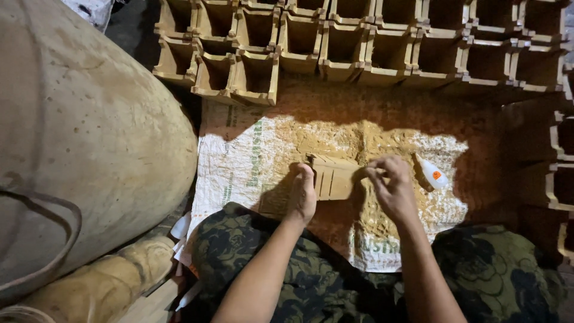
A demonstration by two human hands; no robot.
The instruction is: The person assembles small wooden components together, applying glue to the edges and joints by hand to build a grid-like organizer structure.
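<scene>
Hands (350, 188) at wooden piece (332, 177) edges

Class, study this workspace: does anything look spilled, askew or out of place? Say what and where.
Sawdust is spread loose over the woven sack around the wooden piece that the left hand and right hand touch. A small white bottle lies on its side in the dust, right of the hands.

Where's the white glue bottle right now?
In the head view, the white squeeze bottle lies on the sawdust-covered woven sack, just right of the right hand and the small wooden box held between both hands.
</scene>
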